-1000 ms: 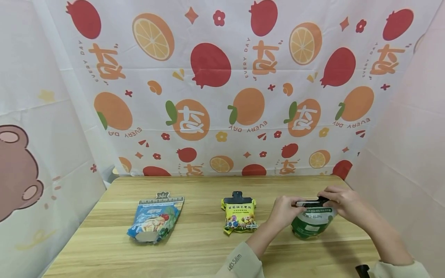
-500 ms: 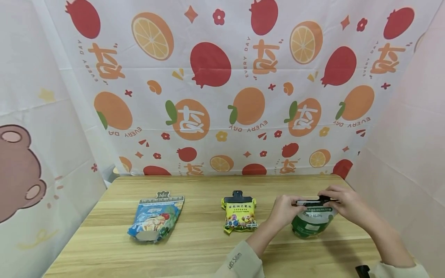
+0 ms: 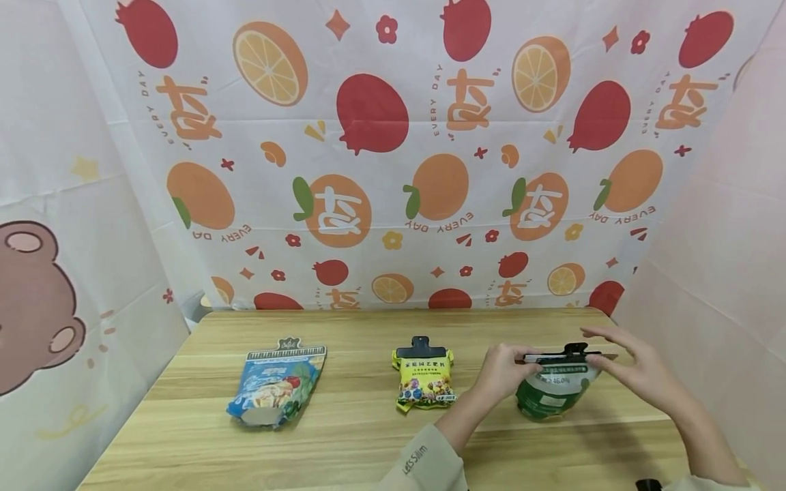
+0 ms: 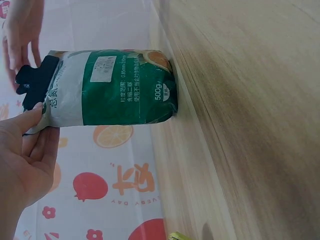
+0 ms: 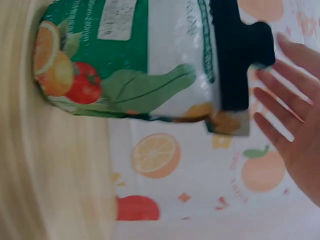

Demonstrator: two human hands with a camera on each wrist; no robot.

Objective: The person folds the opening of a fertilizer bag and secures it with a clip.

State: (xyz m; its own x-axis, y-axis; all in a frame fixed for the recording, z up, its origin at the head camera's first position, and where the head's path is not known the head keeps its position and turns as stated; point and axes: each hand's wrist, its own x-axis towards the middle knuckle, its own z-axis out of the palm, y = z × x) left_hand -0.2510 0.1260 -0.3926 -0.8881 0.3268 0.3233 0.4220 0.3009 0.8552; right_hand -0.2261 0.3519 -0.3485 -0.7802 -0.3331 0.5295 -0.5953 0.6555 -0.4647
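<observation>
A green and white fertilizer bag (image 4: 115, 87) stands upright on the table at the right, its top edge clamped by a black bag clip (image 5: 232, 55). My left hand (image 3: 500, 372) pinches the bag's top left corner beside the clip, thumb in front and fingers behind. My right hand (image 5: 300, 107) is apart from the clip, fingers spread and fairly straight, just beyond the clip's handle. In the head view the right hand (image 3: 632, 361) overlaps the bag's top right corner.
A yellow fertilizer bag (image 3: 424, 382) with a black clip lies at the middle of the wooden table (image 3: 356, 436). At the left lies a blue bag (image 3: 273, 389) with a grey clip. A printed cloth (image 3: 393, 259) hangs behind the table.
My right hand has let go of the black clip and drawn away to the right, its fingers spreading. The left hand keeps its pinch on the bag.
</observation>
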